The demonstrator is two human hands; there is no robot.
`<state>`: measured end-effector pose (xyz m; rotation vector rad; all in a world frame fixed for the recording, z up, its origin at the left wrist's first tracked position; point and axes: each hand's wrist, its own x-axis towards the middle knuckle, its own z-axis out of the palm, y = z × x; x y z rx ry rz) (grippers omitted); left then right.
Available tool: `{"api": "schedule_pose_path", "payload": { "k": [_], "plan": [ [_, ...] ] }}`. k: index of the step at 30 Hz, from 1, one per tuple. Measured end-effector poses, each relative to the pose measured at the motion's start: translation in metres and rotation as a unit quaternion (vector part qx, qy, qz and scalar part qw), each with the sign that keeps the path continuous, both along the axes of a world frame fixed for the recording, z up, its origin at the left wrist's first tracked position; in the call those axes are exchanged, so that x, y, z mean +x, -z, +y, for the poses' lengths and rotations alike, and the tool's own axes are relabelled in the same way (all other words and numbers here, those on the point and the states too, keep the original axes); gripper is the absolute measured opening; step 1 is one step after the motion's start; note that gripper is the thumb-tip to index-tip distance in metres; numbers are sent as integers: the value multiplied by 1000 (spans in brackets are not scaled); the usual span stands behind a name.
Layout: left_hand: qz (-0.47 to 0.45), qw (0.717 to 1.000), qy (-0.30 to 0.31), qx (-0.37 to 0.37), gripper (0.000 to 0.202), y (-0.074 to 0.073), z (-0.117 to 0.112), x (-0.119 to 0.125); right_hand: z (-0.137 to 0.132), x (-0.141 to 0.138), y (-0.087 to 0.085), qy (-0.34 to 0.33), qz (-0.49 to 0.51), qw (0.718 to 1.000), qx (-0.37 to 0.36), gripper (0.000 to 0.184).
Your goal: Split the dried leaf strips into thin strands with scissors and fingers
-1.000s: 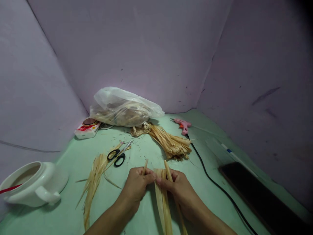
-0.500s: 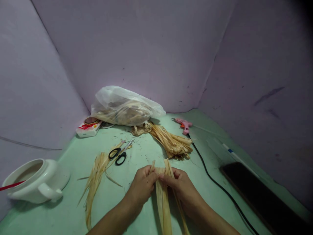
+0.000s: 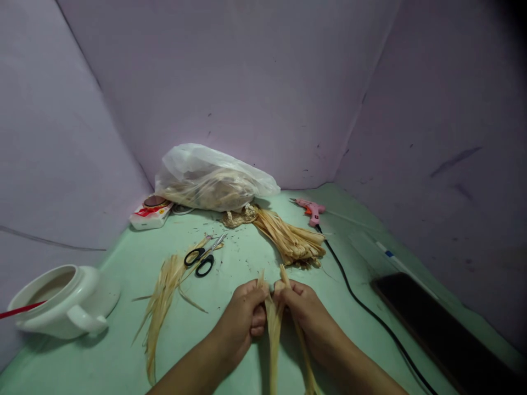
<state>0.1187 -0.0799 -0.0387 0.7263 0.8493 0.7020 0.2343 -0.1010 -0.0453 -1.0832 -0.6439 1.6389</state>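
Note:
Both hands pinch the upper end of a pale, dried leaf strip (image 3: 275, 334) that hangs down toward the bottom edge. My left hand (image 3: 246, 312) is closed on its left side, fingers curled. My right hand (image 3: 302, 307) is closed on its right side, and a second narrow length trails below that hand. Between the two hands the strip parts in a V. Beyond them lies a bundle of dried leaf strips (image 3: 290, 238). Black-handled scissors (image 3: 205, 257) rest on loose thin strips (image 3: 162, 299) to the left.
A white ceramic pot (image 3: 61, 302) lies at left with a red stick in it. At the back are a plastic bag (image 3: 214, 178) of dried strips and a small white packet (image 3: 150, 216). A pink glue gun (image 3: 313, 211), its black cord (image 3: 362, 307) and a dark phone-like slab (image 3: 436, 329) are at right.
My hands have moved slightly apart at the top. The strip, flat and wide between them before, now splits into a V at its upper end. Other objects stay put.

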Motion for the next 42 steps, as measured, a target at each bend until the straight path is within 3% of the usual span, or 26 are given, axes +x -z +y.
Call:
{"api": "schedule_pose_path", "payload": {
  "k": [3,7,12,17,20,22,27,29,30,33,35,38,42],
  "plan": [
    [-28,999,-22,-16,19,1,4,-3,1,0,-7,-14,61,998,9,12],
    [-38,997,-72,-11,12,-1,10,-8,1,5,-8,13,63,998,20,17],
    [-24,989,-140,-30,4,-13,21,-19,2,9,-5,41,62,997,-1,21],
    [-50,983,-169,-50,12,-27,39,-39,3,8,-13,19,48,998,-28,27],
    [-36,982,-186,-6,17,-34,52,-54,3,10,-17,-8,19,999,-31,30],
    [14,970,-238,55,18,-37,59,-65,3,12,-18,-30,-13,999,-38,32],
    [175,896,-354,203,21,-47,68,-83,3,13,-19,-80,-75,994,-28,31],
    [220,889,-334,224,26,-51,63,-79,3,11,-20,-70,-76,994,-29,28],
    [235,900,-298,214,30,-52,58,-74,3,10,-21,-55,-84,994,-37,26],
    [240,954,-125,132,31,-49,37,-49,2,6,-19,-2,-114,992,-48,23],
    [229,967,-55,94,29,-40,23,-29,1,4,-16,14,-121,992,-30,23],
    [211,973,-39,87,29,-21,11,-9,0,2,-9,10,-122,992,13,27],
    [199,975,-44,93,27,-7,11,-6,-2,1,-4,0,-135,990,44,27]
  ]
}}
